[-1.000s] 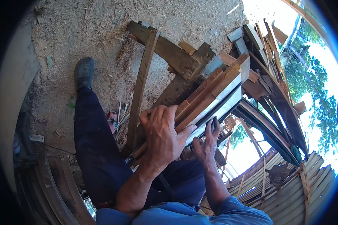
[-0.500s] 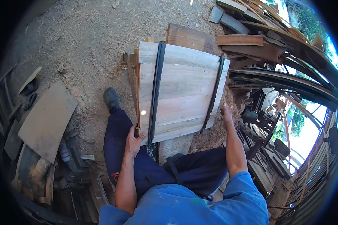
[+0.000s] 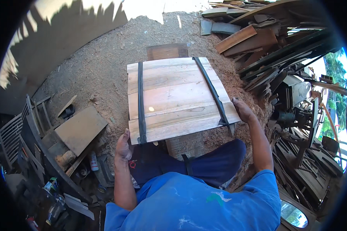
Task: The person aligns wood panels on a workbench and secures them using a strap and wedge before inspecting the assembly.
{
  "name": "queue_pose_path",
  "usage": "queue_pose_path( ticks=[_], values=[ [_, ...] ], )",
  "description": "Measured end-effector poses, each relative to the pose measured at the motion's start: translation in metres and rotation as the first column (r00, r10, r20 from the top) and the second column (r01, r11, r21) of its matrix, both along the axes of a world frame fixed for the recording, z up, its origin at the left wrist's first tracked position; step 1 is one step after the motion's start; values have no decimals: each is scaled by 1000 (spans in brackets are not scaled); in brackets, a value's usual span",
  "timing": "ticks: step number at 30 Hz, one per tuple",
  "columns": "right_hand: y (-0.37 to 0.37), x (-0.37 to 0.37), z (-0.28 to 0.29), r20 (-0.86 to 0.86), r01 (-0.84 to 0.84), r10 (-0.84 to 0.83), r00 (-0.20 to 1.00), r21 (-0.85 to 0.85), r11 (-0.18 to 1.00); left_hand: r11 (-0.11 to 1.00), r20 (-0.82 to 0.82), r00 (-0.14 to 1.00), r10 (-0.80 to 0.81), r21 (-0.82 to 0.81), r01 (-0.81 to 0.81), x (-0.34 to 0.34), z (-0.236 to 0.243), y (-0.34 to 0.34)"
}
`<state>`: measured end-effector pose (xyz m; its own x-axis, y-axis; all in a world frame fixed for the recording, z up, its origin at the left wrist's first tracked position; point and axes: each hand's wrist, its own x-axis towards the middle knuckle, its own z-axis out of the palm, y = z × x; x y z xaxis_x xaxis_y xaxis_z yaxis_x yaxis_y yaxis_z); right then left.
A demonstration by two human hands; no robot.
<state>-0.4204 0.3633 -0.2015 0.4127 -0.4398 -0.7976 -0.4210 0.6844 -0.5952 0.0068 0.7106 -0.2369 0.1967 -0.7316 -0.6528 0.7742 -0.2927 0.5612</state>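
A pale wooden panel (image 3: 173, 94) of several boards lies side by side in front of me, above my lap. Two black straps, a left one (image 3: 141, 102) and a right one (image 3: 211, 85), run across it from far to near edge. My left hand (image 3: 123, 148) is closed at the panel's near left corner, thumb up, its other fingers partly hidden. On the right edge, near the right strap, my right hand (image 3: 243, 110) grips the panel with its fingertips out of sight underneath. A brown plank (image 3: 167, 51) shows beyond the panel, and a worn board (image 3: 186, 146) between my legs.
Wood shavings cover the ground (image 3: 104, 54). Stacked lumber (image 3: 239, 40) lies at the far right, with more timber (image 3: 300, 165) nearer. On the left are a flat board (image 3: 81, 130), a spray can (image 3: 93, 161) and wooden offcuts. A large sheet (image 3: 65, 46) stands at the far left.
The panel has turned and now lies more squarely before me. My right hand, apart from it before, has come onto its right edge. My left hand stays at the near left corner.
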Motion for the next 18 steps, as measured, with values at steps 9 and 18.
queue_pose_path(
  ticks=[9, 18],
  values=[
    [-65, 40, 94, 298, 291, -226, 927, -193, 937, 977, -129, 990, -55, -213, 27, 60, 100, -122],
    [14, 52, 88, 116, 115, -390, 913, -993, -27, 1000, -41, 999, -21, -3, 21, 52, 139, -176]
  ],
)
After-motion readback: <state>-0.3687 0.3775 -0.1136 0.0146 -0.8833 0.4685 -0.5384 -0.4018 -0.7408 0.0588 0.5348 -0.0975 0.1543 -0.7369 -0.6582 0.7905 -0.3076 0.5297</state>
